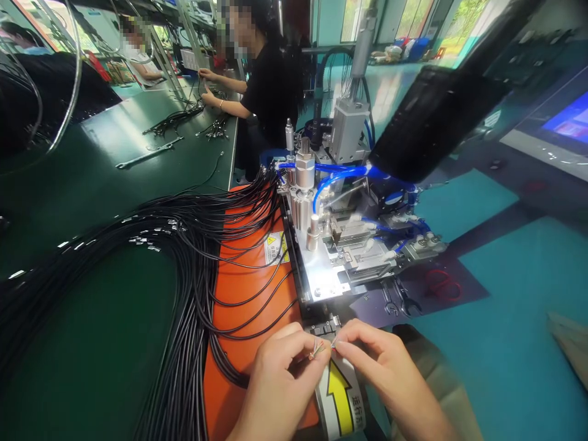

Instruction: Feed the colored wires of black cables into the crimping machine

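Note:
Thin coloured wires (pixel 316 349) stick out from the pinched fingers of my left hand (pixel 287 370), low in the middle of the view. My right hand (pixel 383 364) is closed just beside it, thumb and forefinger pinching the wire tips. Both hands are over a plate with a yellow arrow (pixel 339 398), at the near end of a metal machine (pixel 321 269) with blue air hoses (pixel 340 174). Black cables (pixel 188 294) run in a thick bundle to the left of my hands. Whether the wires belong to one of these cables is hidden by my left hand.
An orange board (pixel 252 278) with a warning label lies under part of the cables. Wrenches (pixel 397 300) and red rings (pixel 443 285) are to the machine's right. A co-worker in black (pixel 271 79) handles cables along the green table (pixel 119 138). A dark cylinder (pixel 436 122) overhangs the machine.

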Demonstrator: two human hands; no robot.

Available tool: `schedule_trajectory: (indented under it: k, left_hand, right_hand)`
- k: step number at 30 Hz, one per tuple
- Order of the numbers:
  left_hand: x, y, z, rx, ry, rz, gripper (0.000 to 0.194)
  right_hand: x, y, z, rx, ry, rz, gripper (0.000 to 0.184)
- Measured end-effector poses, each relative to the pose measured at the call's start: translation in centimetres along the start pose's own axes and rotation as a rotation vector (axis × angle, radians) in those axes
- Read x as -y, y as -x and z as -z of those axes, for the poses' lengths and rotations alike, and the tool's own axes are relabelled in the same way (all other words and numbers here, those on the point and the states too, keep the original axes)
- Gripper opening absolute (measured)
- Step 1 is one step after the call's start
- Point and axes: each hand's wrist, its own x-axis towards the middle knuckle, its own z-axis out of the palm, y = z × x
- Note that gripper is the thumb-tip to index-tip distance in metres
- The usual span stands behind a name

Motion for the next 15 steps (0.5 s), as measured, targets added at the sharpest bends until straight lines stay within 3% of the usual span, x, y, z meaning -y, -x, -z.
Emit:
schedule_trajectory:
  k: [11,15]
  left_hand:
    - [-0.49,-0.03,-0.01,0.000,-0.040,-0.014,0.021]
    - [-0.54,-0.13,0.09,-0.007,-0.007,-0.014,0.022]
  right_hand:
    - [-0.69,0.13,-0.38,-0.032,-0.016,0.018,0.012]
    - [-0.53,0.15,-0.37,-0.017,0.033,0.027,0.019]
